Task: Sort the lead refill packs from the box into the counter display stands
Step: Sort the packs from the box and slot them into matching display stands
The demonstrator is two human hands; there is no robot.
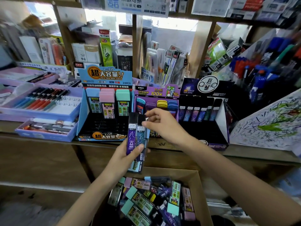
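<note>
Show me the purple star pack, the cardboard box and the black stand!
purple star pack (131, 137): head view, on its constellation drawing.
cardboard box (197, 185): head view, on its right wall.
black stand (222, 115): head view, on its white right side panel.

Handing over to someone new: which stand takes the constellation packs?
On the wooden counter stand three display stands. Take the rightmost, the black stand beside the purple Ultraman stand. Only it has a starry header with a round white logo and dark packs.
</note>
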